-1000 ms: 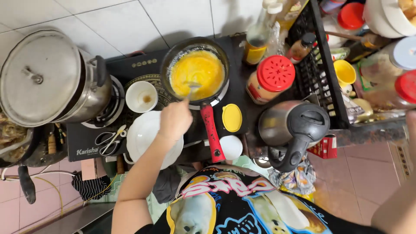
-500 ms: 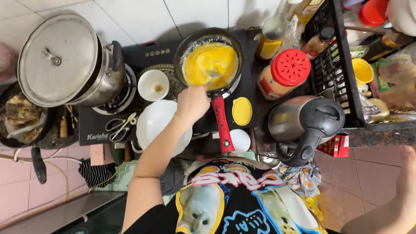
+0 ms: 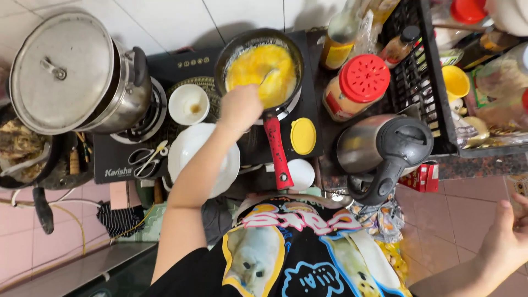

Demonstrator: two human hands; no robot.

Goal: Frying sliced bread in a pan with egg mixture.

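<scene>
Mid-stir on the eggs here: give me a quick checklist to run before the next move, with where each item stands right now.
1. Utensil grip: left hand is closed on a utensil whose tip sits in the egg. Ok.
2. Pan seated on the cooktop: looks level. Ok.
3. Red pan handle steadied: no hand on it. Not ok.
4. Right hand: off at the lower right, open and empty. Ok.
5. White plate for the egg: beside the pan, under the forearm. Ok.
6. Burner heat: no flame or setting visible. Cannot tell.
</scene>
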